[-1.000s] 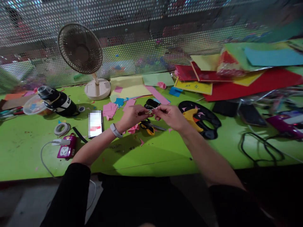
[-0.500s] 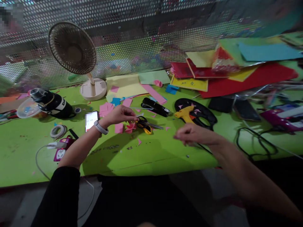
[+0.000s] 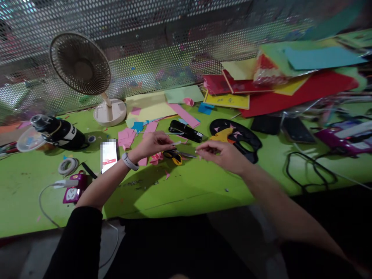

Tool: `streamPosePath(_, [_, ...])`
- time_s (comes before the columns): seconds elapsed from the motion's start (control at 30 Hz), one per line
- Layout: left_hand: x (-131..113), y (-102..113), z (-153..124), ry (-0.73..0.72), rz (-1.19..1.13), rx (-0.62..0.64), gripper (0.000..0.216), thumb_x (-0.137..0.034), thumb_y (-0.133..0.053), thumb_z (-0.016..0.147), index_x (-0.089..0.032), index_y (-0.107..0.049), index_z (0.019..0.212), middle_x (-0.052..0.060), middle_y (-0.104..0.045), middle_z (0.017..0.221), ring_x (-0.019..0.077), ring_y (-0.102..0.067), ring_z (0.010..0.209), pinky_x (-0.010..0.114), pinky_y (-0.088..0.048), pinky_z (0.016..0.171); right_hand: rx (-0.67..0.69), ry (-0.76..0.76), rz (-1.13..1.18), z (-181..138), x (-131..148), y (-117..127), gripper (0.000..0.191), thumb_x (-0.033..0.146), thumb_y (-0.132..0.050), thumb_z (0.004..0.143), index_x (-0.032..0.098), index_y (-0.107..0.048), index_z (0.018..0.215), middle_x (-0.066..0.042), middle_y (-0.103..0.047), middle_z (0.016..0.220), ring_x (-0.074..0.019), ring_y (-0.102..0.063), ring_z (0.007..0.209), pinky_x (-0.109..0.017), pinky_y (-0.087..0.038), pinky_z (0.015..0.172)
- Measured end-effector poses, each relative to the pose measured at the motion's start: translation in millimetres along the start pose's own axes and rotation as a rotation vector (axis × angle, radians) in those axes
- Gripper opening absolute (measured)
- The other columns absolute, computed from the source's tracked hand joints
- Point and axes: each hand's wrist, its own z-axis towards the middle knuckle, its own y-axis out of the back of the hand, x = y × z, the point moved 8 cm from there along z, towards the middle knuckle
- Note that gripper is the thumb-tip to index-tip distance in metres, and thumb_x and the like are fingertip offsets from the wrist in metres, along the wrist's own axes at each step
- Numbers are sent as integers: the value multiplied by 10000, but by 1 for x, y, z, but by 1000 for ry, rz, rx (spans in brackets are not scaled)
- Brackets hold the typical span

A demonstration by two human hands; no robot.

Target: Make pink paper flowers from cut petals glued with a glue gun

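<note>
Left hand (image 3: 154, 143) and right hand (image 3: 226, 155) hang apart above the middle of the green worktop (image 3: 186, 193), fingertips pointing towards each other. Thumb and fingers of the left one pinch a small pale slip (image 3: 176, 143), which pokes out into the gap between the two, just over the scissors (image 3: 176, 158). On the right side the fingers curl in towards the thumb; whether anything is caught between them I cannot tell. A pale wristband (image 3: 129, 161) circles the left wrist. The scissors, black and yellow at the handles, lie with their blades towards the right hand, and a crumpled pink paper piece (image 3: 156, 158) sits beside them, near the left fingers. Behind the gap lies a black stapler (image 3: 186, 131). Just beyond the right hand, a yellow glue gun (image 3: 223, 135), partly hidden, lies over one side of a black palette (image 3: 252, 149), with pink scraps (image 3: 237, 134) on it. More pink paper (image 3: 127, 136) is spread behind the left wrist, close to a lit phone (image 3: 109, 157). Farther left are a roll of tape (image 3: 68, 166), a purple power socket (image 3: 72, 193) and a tilted black bottle (image 3: 65, 133). Towards the back, a fan (image 3: 110, 112) stands upright, and coloured sheets (image 3: 299, 93) are heaped at the right.
</note>
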Motion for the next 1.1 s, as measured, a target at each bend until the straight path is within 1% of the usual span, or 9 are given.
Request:
streamPosePath(0.1, [-9,-13,4,-17,43,66,130,-286,-716,851,-168,-760,881,39,-706,786,102,-609,695,240,-486,651,-257,203,-38,8,20,7,252,452,-672,875,233,-762,961,-69,-713,923,-191,-652,806,-328,-524,700])
streamPosePath(0.17, [-14,-19,6,-29,63,82,109,-269,-714,853,-175,-761,879,36,-706,798,101,-608,705,240,-482,658,-257,338,-71,13,32,-3,196,411,-680,882,250,-772,946,-73,-718,962,-211,-661,899,-364,-532,782])
streamPosePath(0.23, [-16,-23,7,-37,86,98,112,-270,-705,861,-178,-763,883,38,-702,810,103,-610,717,241,-480,657,-230,402,-79,15,37,-13,161,370,-662,905,252,-771,900,-60,-724,883,-206,-666,859,-371,-532,774])
streamPosePath(0.37, [-18,-27,6,-64,96,112,149,-304,-693,877,-175,-767,890,31,-683,764,104,-597,695,242,-465,634,-317,389,-64,11,38,-12,161,334,-665,907,231,-738,808,-45,-718,780,-197,-661,761,-359,-525,710])
streamPosePath(0.53, [-26,-22,1,-149,185,-8,178,-313,-682,893,-155,-752,848,30,-671,733,108,-576,666,247,-449,615,-573,241,20,-7,24,24,235,432,-665,894,224,-706,793,-54,-731,824,-205,-684,794,-339,-533,724])
streamPosePath(0.63, [-33,-18,-3,-185,289,-141,212,-337,-634,926,-159,-749,917,50,-675,783,121,-597,696,248,-457,614,-457,87,19,-4,10,21,439,544,-563,929,211,-661,661,-32,-674,630,-164,-634,592,-282,-475,561])
streamPosePath(0.73, [-43,-23,-6,-225,459,-205,230,-315,-574,961,-162,-744,943,54,-660,797,125,-596,699,248,-456,617,-336,54,-23,2,11,2,536,606,-525,924,203,-593,577,-1,-573,490,-125,-522,445,-258,-369,450])
streamPosePath(0.9, [-55,-38,-9,-280,774,-184,242,-243,-492,991,-166,-718,952,57,-638,804,153,-581,741,277,-464,666,-382,138,-156,7,26,-12,419,536,-504,957,197,-625,742,-39,-670,667,-147,-580,567,-271,-415,527])
streamPosePath(1.1, [-62,-39,-13,-240,896,-162,263,-233,-446,1009,-142,-691,981,77,-618,822,181,-581,778,305,-478,693,-279,178,-147,9,25,-17,298,410,-464,994,199,-663,924,-67,-722,845,-177,-658,724,-291,-507,651])
